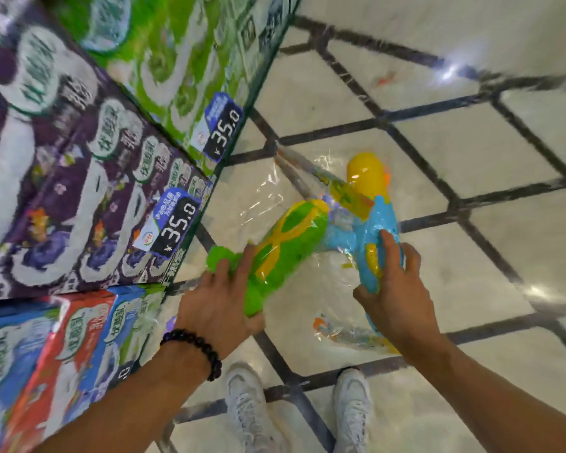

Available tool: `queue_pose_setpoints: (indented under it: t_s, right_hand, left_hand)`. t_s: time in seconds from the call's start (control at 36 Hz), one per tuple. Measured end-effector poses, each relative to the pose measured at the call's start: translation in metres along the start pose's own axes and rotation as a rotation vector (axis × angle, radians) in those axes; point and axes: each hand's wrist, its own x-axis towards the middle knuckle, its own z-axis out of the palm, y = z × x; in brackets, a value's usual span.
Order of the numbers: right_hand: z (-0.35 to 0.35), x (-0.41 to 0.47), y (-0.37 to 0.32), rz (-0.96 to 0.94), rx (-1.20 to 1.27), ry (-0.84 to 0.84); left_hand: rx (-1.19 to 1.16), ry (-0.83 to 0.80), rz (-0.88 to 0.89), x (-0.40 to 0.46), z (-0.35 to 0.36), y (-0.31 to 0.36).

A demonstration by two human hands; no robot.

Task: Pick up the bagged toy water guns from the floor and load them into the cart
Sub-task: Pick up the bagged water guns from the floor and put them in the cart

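Hands mid-pickup: left hand grips the green bagged water gun at 6 o'clock, right hand grips the blue gun at 4 o'clock, over floor. Next, probably carrying them to the unseen cart.

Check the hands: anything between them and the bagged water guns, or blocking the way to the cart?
Nothing sits between them. The left hand already grips the green water gun, and the right hand grips the blue water gun, both through the clear bags. The cart is not in view, so the path to it cannot be judged.
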Motion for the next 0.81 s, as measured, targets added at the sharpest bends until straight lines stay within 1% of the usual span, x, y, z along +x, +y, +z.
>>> queue_pose_setpoints:
  t_s: [0.08, 0.17, 0.33, 0.56, 0.67, 0.81]
  right_hand:
    - [-0.070, -0.020, -0.001, -0.010, 0.016, 0.029]
    - [-0.136, -0.040, -0.005, 0.010, 0.013, 0.051]
    - [-0.265, -0.078, -0.023, 0.025, 0.054, 0.142]
    - [-0.431, -0.152, -0.047, 0.052, 0.121, 0.343]
    - [-0.495, -0.212, -0.050, 0.102, 0.157, 0.422]
    - [-0.551, -0.293, -0.050, 0.229, 0.194, 0.494]
  left_hand:
    - [-0.027, 0.047, 0.067, -0.014, -0.060, 0.025]
    - [-0.035, 0.069, 0.097, -0.029, -0.126, 0.051]
    - [0.099, 0.180, 0.179, -0.060, -0.260, 0.105]
    - [0.243, 0.340, 0.301, -0.114, -0.440, 0.167]
    - [0.279, 0.396, 0.378, -0.158, -0.509, 0.194]
    - [0.337, 0.457, 0.560, -0.207, -0.569, 0.228]
